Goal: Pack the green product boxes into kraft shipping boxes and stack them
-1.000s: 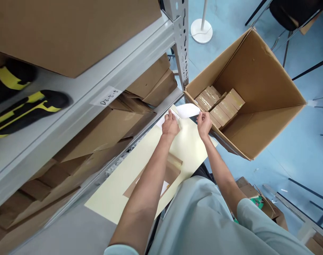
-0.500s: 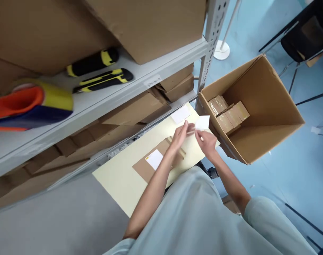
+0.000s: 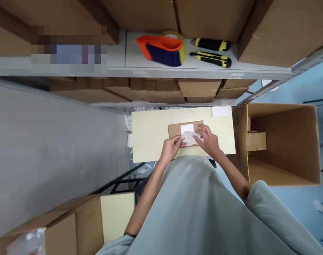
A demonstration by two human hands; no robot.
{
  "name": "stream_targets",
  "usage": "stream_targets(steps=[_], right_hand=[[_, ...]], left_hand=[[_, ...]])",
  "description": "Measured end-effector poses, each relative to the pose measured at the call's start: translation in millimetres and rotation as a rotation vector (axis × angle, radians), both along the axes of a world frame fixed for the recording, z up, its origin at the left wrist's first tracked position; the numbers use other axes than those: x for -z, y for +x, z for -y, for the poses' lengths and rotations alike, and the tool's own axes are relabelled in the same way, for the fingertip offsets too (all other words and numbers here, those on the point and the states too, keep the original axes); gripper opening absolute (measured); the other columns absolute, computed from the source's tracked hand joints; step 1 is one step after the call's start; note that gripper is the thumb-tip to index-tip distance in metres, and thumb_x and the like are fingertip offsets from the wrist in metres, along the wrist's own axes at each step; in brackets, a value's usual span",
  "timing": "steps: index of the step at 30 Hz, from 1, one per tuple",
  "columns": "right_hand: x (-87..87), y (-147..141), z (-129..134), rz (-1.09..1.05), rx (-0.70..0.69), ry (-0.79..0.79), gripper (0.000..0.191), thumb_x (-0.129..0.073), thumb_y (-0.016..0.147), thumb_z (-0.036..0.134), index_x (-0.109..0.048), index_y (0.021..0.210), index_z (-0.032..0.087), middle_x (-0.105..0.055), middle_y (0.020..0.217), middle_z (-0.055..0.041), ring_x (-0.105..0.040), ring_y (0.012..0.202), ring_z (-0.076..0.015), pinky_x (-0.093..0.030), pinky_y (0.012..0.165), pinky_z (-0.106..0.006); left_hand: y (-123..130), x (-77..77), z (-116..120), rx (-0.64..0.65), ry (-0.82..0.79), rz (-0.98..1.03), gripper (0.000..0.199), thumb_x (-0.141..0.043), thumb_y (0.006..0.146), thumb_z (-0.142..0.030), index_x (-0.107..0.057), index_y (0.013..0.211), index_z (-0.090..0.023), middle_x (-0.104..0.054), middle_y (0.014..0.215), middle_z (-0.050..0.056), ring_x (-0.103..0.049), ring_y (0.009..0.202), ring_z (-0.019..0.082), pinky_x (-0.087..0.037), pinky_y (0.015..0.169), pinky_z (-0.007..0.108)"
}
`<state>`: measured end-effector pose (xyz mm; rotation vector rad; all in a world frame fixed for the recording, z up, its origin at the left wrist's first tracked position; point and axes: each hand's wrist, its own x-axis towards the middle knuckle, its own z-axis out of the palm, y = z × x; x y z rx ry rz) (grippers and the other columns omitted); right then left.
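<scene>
Both hands are over a small flat brown cardboard package (image 3: 174, 130) lying on the pale yellow board (image 3: 150, 136). A white label with a yellow mark (image 3: 186, 128) shows on the package's upper face. Above it is a small sheet of white paper (image 3: 188, 136). My left hand (image 3: 171, 148) pinches the paper's left corner between thumb and fingertips. At the opposite end, my right hand (image 3: 209, 142) grips the sheet with its thumb below and fingers curved over. The sheet partly hides the package and its label.
A white stack of paper (image 3: 220, 111) lies at the board's far right corner. Right of the board stands an open carton (image 3: 283, 141) with small boxes inside. A shelf (image 3: 156, 72) ahead bears a tape dispenser (image 3: 162, 49) and two box cutters (image 3: 211, 58). Another carton (image 3: 60, 226) is lower left.
My view has swung right to left, now facing the shelf squarely. The white sheet has come from the board's right end to above the package, with both hands on it.
</scene>
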<state>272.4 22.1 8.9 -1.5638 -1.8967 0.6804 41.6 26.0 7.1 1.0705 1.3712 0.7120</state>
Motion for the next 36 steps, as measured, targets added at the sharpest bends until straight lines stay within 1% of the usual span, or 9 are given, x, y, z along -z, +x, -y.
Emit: stream_targets(steps=[5, 8, 10, 13, 16, 19, 24, 29, 36], right_hand=[[-7.6, -13.9, -23.3, -0.108, -0.274, -0.223, 0.025, -0.068, 0.109, 0.048, -0.080, 0.097, 0.029, -0.083, 0.095, 0.0009, -0.067, 0.067, -0.0146, -0.055, 0.069, -0.028], [-10.5, -38.2, -18.5, -0.228, -0.323, -0.259, 0.036, -0.067, 0.107, 0.060, -0.083, 0.096, 0.029, -0.083, 0.091, 0.0002, -0.066, 0.066, -0.0151, -0.056, 0.070, -0.030], [-14.1, -55.3, -11.5, -0.310, -0.241, -0.274, 0.041, -0.070, 0.104, 0.066, -0.084, 0.097, 0.028, -0.080, 0.085, -0.0002, -0.065, 0.063, -0.0154, -0.057, 0.068, -0.031], [-21.6, -74.9, -1.1, -0.416, -0.048, -0.303, 0.041, -0.076, 0.099, 0.067, -0.086, 0.102, 0.027, -0.070, 0.067, 0.0023, -0.064, 0.057, -0.0160, -0.057, 0.062, -0.031], [-29.5, -85.2, 8.1, -0.481, 0.113, -0.288, 0.041, -0.081, 0.096, 0.065, -0.086, 0.105, 0.026, -0.062, 0.060, 0.0042, -0.062, 0.055, -0.0162, -0.057, 0.058, -0.031], [-35.9, -90.1, 17.3, -0.521, 0.213, -0.254, 0.042, -0.084, 0.093, 0.065, -0.085, 0.104, 0.025, -0.064, 0.064, 0.0037, -0.061, 0.055, -0.0147, -0.057, 0.057, -0.031], [-45.5, -94.7, 31.0, -0.589, 0.301, -0.236, 0.047, -0.087, 0.088, 0.067, -0.083, 0.103, 0.023, -0.069, 0.071, 0.0027, -0.056, 0.056, -0.0115, -0.057, 0.058, -0.029], [-55.1, -92.1, 39.5, -0.628, 0.333, -0.208, 0.046, -0.087, 0.088, 0.065, -0.082, 0.104, 0.022, -0.069, 0.072, 0.0025, -0.056, 0.058, -0.0118, -0.058, 0.060, -0.029], [-54.3, -75.1, 43.6, -0.610, 0.339, -0.187, 0.048, -0.083, 0.090, 0.068, -0.081, 0.106, 0.023, -0.063, 0.068, 0.0036, -0.059, 0.062, -0.0137, -0.057, 0.062, -0.030]], left_hand=[[-47.0, -18.6, 16.0, -0.101, 0.074, -0.043, 0.049, -0.087, 0.083, -0.070, -0.085, 0.090, -0.022, -0.083, 0.083, 0.006, -0.082, 0.080, 0.028, -0.070, 0.082, 0.041], [-65.5, -21.8, 22.9, -0.219, 0.089, -0.031, 0.052, -0.087, 0.083, -0.071, -0.084, 0.089, -0.020, -0.080, 0.077, 0.006, -0.080, 0.074, 0.025, -0.070, 0.077, 0.039], [-73.8, -20.6, 29.1, -0.250, 0.076, 0.037, 0.059, -0.083, 0.084, -0.076, -0.084, 0.094, -0.018, -0.081, 0.080, 0.008, -0.080, 0.075, 0.025, -0.070, 0.075, 0.039], [-81.3, -18.4, 42.1, -0.178, 0.010, 0.174, 0.065, -0.081, 0.083, -0.080, -0.083, 0.099, -0.017, -0.083, 0.089, 0.011, -0.081, 0.080, 0.027, -0.071, 0.074, 0.041], [-86.6, -21.4, 55.2, -0.112, -0.042, 0.259, 0.058, -0.084, 0.083, -0.073, -0.083, 0.099, -0.017, -0.081, 0.086, 0.011, -0.082, 0.082, 0.030, -0.069, 0.069, 0.041], [-92.7, -29.5, 61.3, -0.063, -0.034, 0.292, 0.048, -0.085, 0.083, -0.062, -0.081, 0.097, -0.017, -0.080, 0.083, 0.010, -0.082, 0.081, 0.029, -0.065, 0.063, 0.036], [-98.1, -42.9, 57.1, 0.023, -0.011, 0.287, 0.041, -0.088, 0.079, -0.055, -0.078, 0.093, -0.018, -0.085, 0.094, 0.013, -0.081, 0.076, 0.026, -0.057, 0.057, 0.031], [-91.0, -55.9, 55.4, 0.039, 0.016, 0.285, 0.039, -0.092, 0.076, -0.052, -0.076, 0.087, -0.018, -0.085, 0.089, 0.013, -0.080, 0.073, 0.026, -0.056, 0.054, 0.030], [-72.6, -67.4, 61.5, 0.044, 0.087, 0.296, 0.038, -0.091, 0.079, -0.053, -0.077, 0.087, -0.018, -0.084, 0.089, 0.012, -0.079, 0.072, 0.025, -0.057, 0.055, 0.030]])
